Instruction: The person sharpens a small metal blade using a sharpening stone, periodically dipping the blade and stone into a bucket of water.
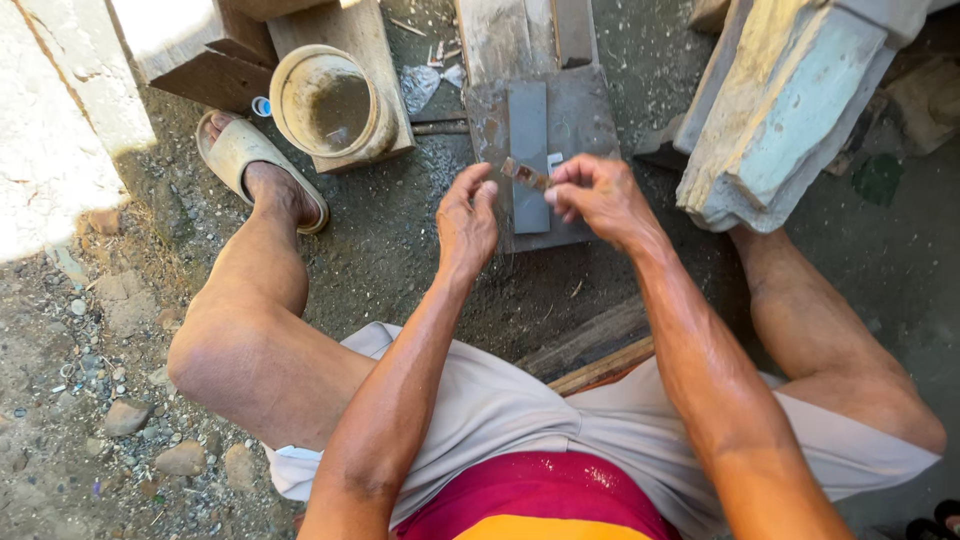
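Observation:
My left hand (pixel 466 218) and my right hand (pixel 597 196) hold between their fingertips a small, flat, rusty brown metal piece (pixel 527 176). They hold it just above a dark grey whetstone (pixel 529 140) that lies on a wet grey slab (pixel 590 115) on the ground in front of me. My left fingers pinch the piece's left end, my right fingers its right end. I sit with my knees spread on either side of the slab.
A round pot of murky water (pixel 326 100) rests on a wooden block (pixel 375 40) at the upper left, beside my sandalled foot (pixel 262 172). A pale chipped concrete block (pixel 785 110) lies at the right. Gravel and stones (pixel 125 415) cover the ground at the left.

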